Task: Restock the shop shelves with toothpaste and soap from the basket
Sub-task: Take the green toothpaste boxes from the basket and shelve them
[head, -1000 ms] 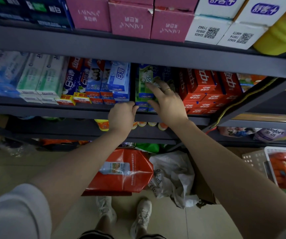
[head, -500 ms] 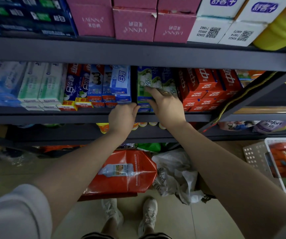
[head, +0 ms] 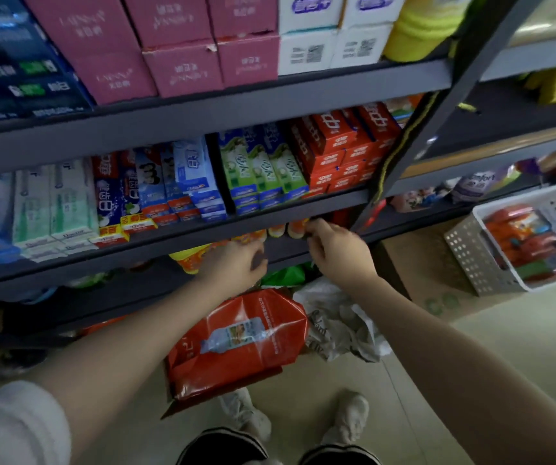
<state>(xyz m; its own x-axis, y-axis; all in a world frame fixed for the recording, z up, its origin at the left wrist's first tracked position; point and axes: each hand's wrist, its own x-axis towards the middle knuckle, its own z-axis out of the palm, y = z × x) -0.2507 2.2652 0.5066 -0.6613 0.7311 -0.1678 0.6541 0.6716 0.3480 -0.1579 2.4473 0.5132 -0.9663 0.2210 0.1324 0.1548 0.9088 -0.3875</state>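
Observation:
The middle shelf (head: 269,216) holds rows of toothpaste boxes: green-and-blue ones (head: 263,169) in the centre, red ones (head: 340,146) to their right, blue-and-white ones (head: 196,176) to their left. My left hand (head: 236,263) and my right hand (head: 337,250) hang just below that shelf's front edge, both loosely curled and holding nothing. The white perforated basket (head: 471,250) stands on the floor at the right with red and orange packs (head: 524,236) inside.
A red bag (head: 239,340) and crumpled white plastic bags (head: 340,323) lie on the floor under my arms. A cardboard box (head: 417,273) sits beside the basket. Pink and white cartons fill the top shelf. A dark upright post (head: 437,129) divides the shelving.
Both hands have come off the green-and-blue toothpaste boxes and dropped below the shelf edge. The view has swung right, showing more of the basket.

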